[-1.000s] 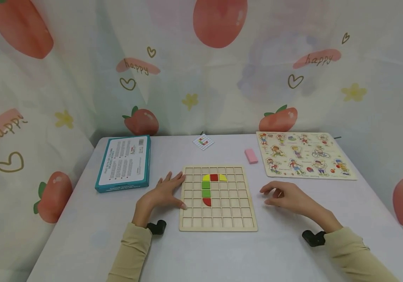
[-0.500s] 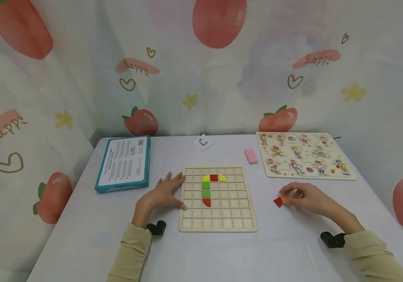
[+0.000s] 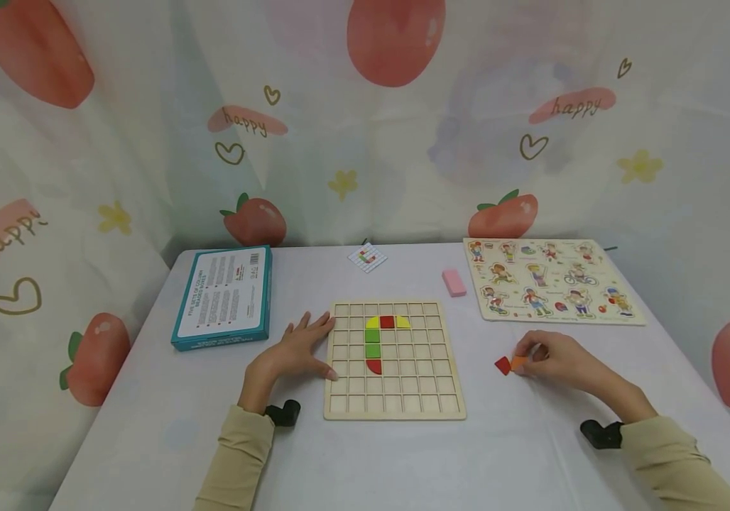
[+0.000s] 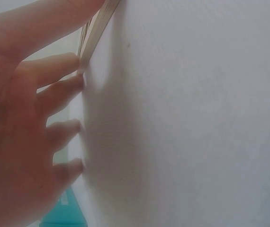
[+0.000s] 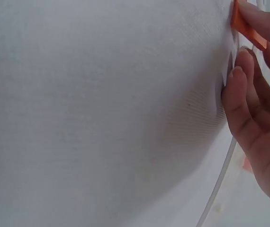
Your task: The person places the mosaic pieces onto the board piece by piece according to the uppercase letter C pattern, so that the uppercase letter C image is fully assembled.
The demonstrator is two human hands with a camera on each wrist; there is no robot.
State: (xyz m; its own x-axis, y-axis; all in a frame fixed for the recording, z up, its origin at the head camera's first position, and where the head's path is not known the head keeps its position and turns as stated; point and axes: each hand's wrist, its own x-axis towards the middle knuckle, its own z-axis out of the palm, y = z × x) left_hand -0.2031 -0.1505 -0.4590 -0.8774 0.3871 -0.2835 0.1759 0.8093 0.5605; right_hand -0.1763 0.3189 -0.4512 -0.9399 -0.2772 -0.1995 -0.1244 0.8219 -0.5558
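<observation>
Pinching an orange piece [image 3: 518,363] now, right hand [image 3: 553,360] has slid toward the table's right edge, exposing a red piece [image 3: 503,366] beside it. Left hand [image 3: 295,353] still lies flat, steadying the grid board [image 3: 394,410].

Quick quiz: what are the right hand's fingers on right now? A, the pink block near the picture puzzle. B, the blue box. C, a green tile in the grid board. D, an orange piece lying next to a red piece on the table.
D: the right hand has its fingertips on the orange piece, beside the red piece on the table.
</observation>
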